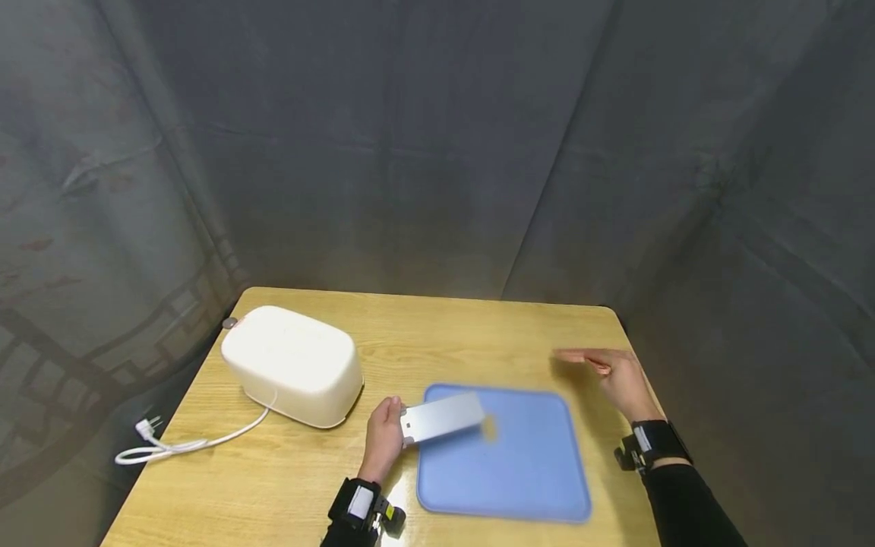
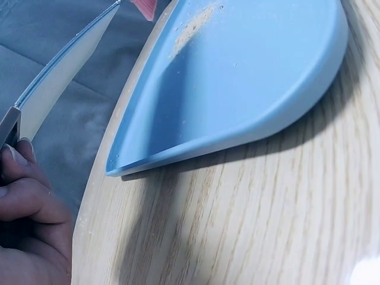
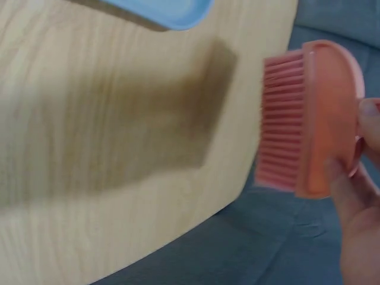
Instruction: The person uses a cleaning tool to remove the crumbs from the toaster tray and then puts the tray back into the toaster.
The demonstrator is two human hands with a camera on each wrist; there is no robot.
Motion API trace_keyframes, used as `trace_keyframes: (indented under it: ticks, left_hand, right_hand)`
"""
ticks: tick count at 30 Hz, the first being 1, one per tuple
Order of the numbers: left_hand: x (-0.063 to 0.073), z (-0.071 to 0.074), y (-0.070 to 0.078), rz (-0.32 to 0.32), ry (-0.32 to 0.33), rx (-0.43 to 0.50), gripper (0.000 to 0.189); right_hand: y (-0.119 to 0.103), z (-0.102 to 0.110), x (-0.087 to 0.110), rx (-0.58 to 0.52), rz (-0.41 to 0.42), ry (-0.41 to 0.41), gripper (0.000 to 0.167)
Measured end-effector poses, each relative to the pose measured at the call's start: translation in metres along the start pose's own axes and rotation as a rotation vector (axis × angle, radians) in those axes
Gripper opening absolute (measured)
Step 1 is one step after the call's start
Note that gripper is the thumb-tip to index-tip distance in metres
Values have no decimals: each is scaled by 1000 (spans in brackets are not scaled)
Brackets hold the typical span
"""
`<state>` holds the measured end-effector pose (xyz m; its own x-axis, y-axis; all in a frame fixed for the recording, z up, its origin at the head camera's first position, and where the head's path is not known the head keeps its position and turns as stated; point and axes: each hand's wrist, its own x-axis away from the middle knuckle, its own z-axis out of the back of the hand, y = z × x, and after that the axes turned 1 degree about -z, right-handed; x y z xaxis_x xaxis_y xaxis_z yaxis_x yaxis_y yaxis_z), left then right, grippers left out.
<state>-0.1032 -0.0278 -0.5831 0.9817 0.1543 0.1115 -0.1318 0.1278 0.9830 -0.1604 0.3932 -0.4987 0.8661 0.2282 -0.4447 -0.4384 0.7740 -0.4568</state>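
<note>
My left hand (image 1: pixel 384 441) grips one end of a flat silver crumb tray (image 1: pixel 443 418), which is held tilted over the left part of a blue plastic tray (image 1: pixel 526 479). Its pale face and thin edge show in the left wrist view. Tan crumbs (image 2: pixel 193 28) lie in a small heap on the blue tray. To the right of that tray, my right hand (image 1: pixel 625 384) holds a coral-pink brush (image 3: pixel 332 119) by its back, raised above the table. The bristles (image 3: pixel 282 119) are short and dense and face away from the palm.
A white rounded appliance (image 1: pixel 290 361), toaster-like, stands at the table's left. Its white cord (image 1: pixel 219 441) runs left to a plug (image 1: pixel 145 429) near the table edge. Grey cloth (image 1: pixel 410 152) hangs behind the wooden table (image 1: pixel 465 334).
</note>
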Motion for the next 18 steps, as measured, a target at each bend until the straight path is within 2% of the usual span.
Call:
trace_keyframes:
  ticks: [3,7,9,11,15,18]
  left_hand:
    - [1,0,-1,3,-2,3,36]
    - [2,0,-1,-4,1,0,37]
    - [2,0,-1,-6,0,-2,38]
    - [3,0,-1,-4,0,-5,37]
    - [2,-1,-3,-9,2,-21,37]
    - [1,-1,-3,-14,6,-28,36]
  right_hand:
    - [7,-1,5,-72,11,-10,67]
    - [15,-3,16,-76,-19,-10,49]
    - [20,-4,21,-111,-50,-45,45]
    - [25,-7,27,-169,-103,-116,42]
    - [34,-9,39,-101,-279,-138,30]
    - [38,-9,46,-46,-390,-150,36]
